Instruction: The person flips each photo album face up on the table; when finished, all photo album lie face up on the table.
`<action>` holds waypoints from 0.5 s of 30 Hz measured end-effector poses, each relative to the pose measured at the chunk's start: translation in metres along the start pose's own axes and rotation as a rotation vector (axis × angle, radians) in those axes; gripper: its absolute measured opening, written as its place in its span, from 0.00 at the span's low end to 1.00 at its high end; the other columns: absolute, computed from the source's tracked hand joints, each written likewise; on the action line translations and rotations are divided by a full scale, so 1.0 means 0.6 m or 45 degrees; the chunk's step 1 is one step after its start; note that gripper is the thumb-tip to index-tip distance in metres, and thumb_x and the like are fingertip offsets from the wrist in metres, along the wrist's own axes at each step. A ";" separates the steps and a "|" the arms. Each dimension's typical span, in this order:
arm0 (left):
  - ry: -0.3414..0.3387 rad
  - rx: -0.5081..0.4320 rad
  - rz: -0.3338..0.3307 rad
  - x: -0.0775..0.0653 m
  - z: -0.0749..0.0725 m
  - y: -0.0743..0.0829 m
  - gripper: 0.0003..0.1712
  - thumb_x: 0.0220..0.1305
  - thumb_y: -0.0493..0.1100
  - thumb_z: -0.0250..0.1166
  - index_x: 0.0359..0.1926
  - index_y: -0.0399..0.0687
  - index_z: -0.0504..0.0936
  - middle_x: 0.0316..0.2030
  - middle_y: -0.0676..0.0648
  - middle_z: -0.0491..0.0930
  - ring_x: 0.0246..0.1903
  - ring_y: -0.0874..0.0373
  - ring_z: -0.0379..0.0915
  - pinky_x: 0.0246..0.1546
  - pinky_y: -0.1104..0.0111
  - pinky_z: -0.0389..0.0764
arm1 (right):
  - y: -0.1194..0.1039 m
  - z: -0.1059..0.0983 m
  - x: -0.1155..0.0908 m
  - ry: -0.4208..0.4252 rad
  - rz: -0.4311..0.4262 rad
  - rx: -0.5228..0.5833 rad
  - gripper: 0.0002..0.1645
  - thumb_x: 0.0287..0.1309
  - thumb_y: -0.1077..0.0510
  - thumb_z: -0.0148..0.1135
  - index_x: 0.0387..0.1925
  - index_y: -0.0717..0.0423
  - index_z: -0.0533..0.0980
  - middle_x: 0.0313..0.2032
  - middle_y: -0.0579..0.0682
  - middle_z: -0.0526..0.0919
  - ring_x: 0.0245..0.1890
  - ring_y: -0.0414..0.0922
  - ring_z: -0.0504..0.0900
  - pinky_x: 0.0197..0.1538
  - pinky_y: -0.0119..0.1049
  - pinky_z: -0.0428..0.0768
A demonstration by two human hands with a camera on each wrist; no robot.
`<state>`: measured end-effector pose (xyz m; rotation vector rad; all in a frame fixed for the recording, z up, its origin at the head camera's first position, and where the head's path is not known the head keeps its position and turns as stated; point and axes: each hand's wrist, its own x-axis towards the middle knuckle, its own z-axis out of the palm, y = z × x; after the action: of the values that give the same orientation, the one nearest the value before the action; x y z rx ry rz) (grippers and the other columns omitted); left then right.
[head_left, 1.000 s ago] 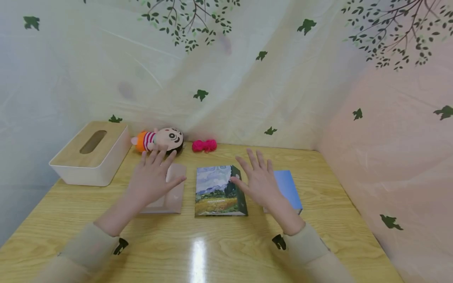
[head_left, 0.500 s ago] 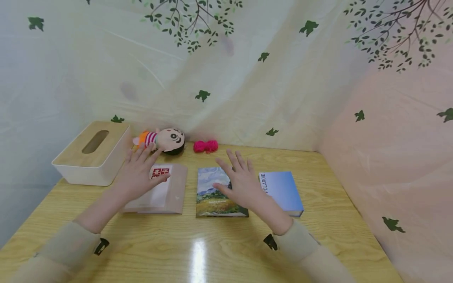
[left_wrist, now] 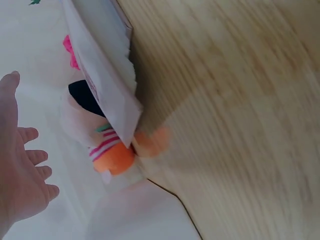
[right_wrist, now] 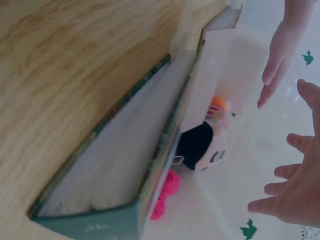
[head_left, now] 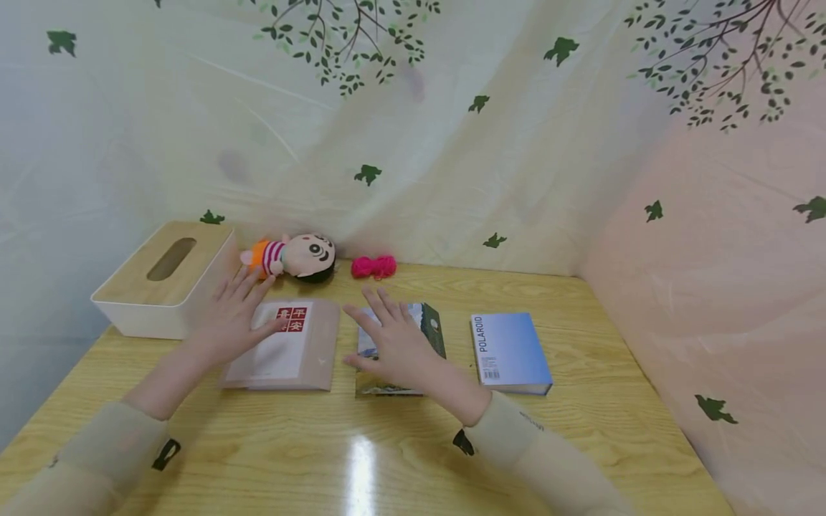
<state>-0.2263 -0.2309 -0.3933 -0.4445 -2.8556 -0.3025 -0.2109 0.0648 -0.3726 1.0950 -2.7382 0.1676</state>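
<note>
My left hand (head_left: 226,322) hovers with spread fingers over the left side of a pale pink book (head_left: 319,351) with a red-lettered white label. Fingers also spread, my right hand (head_left: 400,347) is over a book with a landscape painting on its cover (head_left: 429,322) and hides much of it. That book's green spine (right_wrist: 90,227) and page edges show in the right wrist view. A blue Polaroid book (head_left: 513,351) lies flat to the right. Both wrist views show the hands apart from the books and holding nothing.
A white tissue box (head_left: 155,315) with a wooden lid stands at the left. A stuffed doll (head_left: 300,258) and a bundle of pink yarn (head_left: 374,266) lie at the back. Behind the wooden table (head_left: 413,459) hangs a leaf-printed cloth (head_left: 426,143).
Both hands have moved left. The right hand went from between the painting-covered and blue books to over the painting-covered one; the left hand uncovered the pink book's label. The books have stayed put.
</note>
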 end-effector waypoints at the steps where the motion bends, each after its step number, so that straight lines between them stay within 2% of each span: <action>1: -0.004 -0.003 0.003 0.001 0.002 -0.003 0.47 0.55 0.63 0.56 0.66 0.41 0.53 0.66 0.35 0.47 0.67 0.45 0.26 0.62 0.45 0.39 | -0.001 0.006 0.003 -0.003 -0.017 0.004 0.46 0.52 0.28 0.44 0.68 0.34 0.41 0.69 0.50 0.35 0.68 0.51 0.35 0.62 0.58 0.52; 5: -0.024 -0.011 0.016 0.008 0.013 -0.018 0.47 0.55 0.63 0.57 0.66 0.40 0.53 0.66 0.34 0.47 0.67 0.43 0.30 0.62 0.45 0.41 | -0.002 0.031 0.016 -0.035 -0.070 0.029 0.48 0.52 0.29 0.46 0.68 0.33 0.36 0.69 0.48 0.33 0.68 0.49 0.34 0.63 0.55 0.53; 11: -0.113 -0.054 0.021 0.019 0.031 -0.042 0.48 0.55 0.63 0.56 0.66 0.39 0.51 0.66 0.35 0.46 0.65 0.39 0.37 0.61 0.45 0.46 | -0.005 0.073 0.032 -0.129 -0.134 0.096 0.52 0.48 0.29 0.51 0.69 0.40 0.41 0.69 0.48 0.34 0.68 0.51 0.36 0.64 0.52 0.53; 15: -0.172 -0.104 0.050 0.024 0.042 -0.054 0.49 0.54 0.63 0.58 0.67 0.42 0.50 0.66 0.36 0.47 0.63 0.36 0.44 0.60 0.45 0.50 | -0.010 0.092 0.037 -0.215 -0.145 0.139 0.55 0.45 0.26 0.51 0.68 0.40 0.41 0.69 0.49 0.37 0.68 0.52 0.41 0.64 0.50 0.54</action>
<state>-0.2552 -0.2514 -0.4189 -0.5563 -2.9697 -0.3977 -0.2300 0.0362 -0.4216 1.3486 -2.8324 0.2193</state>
